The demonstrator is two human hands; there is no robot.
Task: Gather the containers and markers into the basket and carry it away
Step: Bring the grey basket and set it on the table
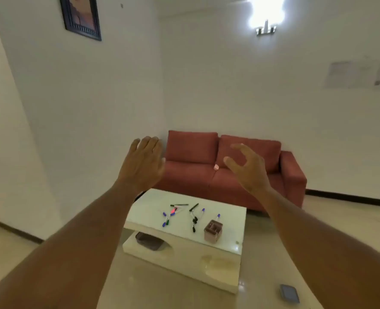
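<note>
Plastic markers (pixel 194 207) look light, roll-prone: pinch mid-barrel. Left hand (pixel 143 166) and right hand (pixel 249 172) hover empty, fingers loose.

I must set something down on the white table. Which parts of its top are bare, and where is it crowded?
Bare: the left end of the table, between its edge and the markers, and the right end, beyond the brown holder. Crowded: the middle, where markers lie scattered up to the holder.
</note>
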